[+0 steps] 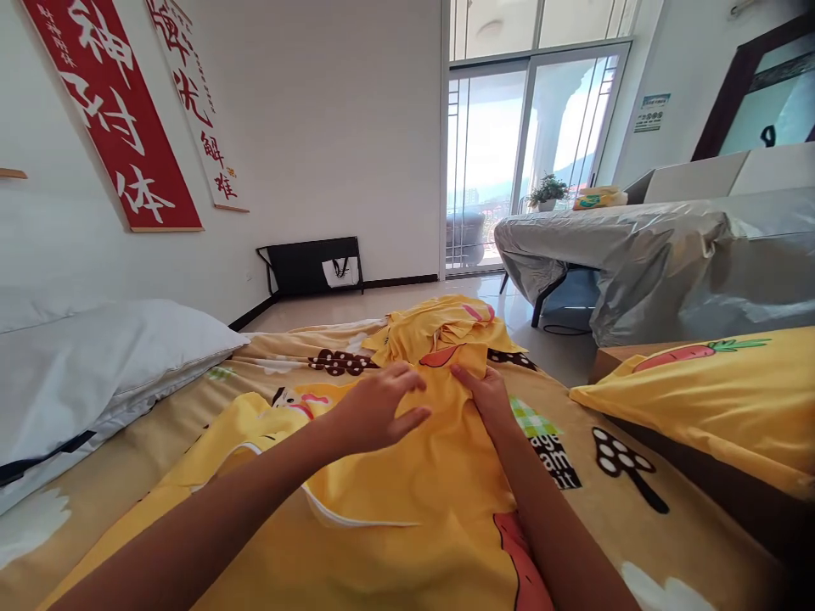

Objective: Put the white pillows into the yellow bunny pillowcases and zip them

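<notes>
A yellow cloth (439, 475) with carrot prints and a white-trimmed edge lies spread over the patterned bed cover (630, 543), its far end bunched in a loose heap. My right hand (487, 392) grips this cloth near the heap, the thumb on top beside a printed carrot. Just left of it, my left hand (382, 409) is over the cloth with fingers apart and holds nothing. Whether its fingertips touch the fabric I cannot tell.
White pillows (127, 348) lie on the left. At right, a yellow carrot-print cloth (713, 382) rests over a brown box-like edge. Beyond stand a plastic-covered table (675, 263) and a black folded frame (306, 267) against the wall. Sliding glass doors (535, 153) are behind.
</notes>
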Action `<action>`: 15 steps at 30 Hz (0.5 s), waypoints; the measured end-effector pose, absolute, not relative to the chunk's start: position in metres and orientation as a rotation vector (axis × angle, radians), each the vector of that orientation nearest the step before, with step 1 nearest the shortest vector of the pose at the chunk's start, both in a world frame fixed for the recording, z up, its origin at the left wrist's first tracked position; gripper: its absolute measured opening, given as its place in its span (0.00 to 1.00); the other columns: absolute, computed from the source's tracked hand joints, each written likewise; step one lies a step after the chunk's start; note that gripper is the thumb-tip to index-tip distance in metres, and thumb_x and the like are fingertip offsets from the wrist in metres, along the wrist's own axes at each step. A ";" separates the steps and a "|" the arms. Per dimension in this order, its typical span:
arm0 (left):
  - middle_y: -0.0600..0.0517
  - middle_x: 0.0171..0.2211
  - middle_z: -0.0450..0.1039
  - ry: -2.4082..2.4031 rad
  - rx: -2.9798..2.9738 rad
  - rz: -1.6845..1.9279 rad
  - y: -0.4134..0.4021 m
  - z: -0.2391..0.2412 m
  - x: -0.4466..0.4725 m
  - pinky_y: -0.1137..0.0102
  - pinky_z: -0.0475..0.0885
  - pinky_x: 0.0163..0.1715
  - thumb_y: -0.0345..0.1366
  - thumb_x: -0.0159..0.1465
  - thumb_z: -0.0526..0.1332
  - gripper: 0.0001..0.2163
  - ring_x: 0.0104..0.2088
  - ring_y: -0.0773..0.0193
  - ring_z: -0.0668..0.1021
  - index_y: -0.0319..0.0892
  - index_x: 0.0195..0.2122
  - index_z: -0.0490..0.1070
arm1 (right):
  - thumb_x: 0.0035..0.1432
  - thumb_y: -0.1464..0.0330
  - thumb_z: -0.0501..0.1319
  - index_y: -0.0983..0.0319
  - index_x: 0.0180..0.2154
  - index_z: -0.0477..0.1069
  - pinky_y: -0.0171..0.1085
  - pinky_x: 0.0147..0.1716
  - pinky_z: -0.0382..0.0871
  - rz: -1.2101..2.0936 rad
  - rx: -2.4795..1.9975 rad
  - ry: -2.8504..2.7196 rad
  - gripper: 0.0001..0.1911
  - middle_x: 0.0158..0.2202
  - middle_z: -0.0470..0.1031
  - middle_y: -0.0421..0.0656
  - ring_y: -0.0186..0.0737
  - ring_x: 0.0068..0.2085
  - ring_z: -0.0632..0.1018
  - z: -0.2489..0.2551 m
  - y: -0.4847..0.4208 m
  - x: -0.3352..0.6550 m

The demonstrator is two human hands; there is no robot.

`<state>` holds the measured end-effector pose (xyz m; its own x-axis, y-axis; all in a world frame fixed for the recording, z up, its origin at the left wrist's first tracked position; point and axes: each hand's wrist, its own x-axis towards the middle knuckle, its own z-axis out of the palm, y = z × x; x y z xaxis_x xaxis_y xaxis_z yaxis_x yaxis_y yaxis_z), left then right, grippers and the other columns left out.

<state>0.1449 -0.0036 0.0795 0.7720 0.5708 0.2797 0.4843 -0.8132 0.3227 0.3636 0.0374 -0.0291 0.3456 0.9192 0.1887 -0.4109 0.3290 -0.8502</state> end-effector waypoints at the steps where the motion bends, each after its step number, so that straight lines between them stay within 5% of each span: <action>1: 0.48 0.37 0.73 0.872 2.702 0.731 0.009 0.079 0.160 0.69 0.66 0.38 0.41 0.63 0.56 0.09 0.37 0.62 0.73 0.42 0.38 0.72 | 0.36 0.62 0.75 0.62 0.33 0.78 0.43 0.37 0.75 0.961 -0.807 -0.809 0.20 0.34 0.80 0.43 0.46 0.33 0.79 -0.024 0.032 0.360; 9: 0.59 0.19 0.51 0.579 2.273 0.540 0.075 0.071 0.214 0.74 0.52 0.21 0.51 0.51 0.63 0.21 0.21 0.73 0.57 0.40 0.19 0.57 | 0.41 0.57 0.72 0.61 0.38 0.75 0.40 0.32 0.73 0.934 -0.814 -1.055 0.22 0.35 0.79 0.45 0.46 0.34 0.78 0.000 0.005 0.367; 15: 0.58 0.20 0.57 0.677 2.064 0.564 0.073 0.071 0.206 0.75 0.55 0.21 0.48 0.45 0.67 0.19 0.22 0.72 0.62 0.39 0.20 0.61 | 0.41 0.53 0.69 0.63 0.32 0.75 0.36 0.29 0.69 0.873 -1.076 -1.380 0.22 0.30 0.77 0.43 0.42 0.32 0.76 0.010 -0.009 0.386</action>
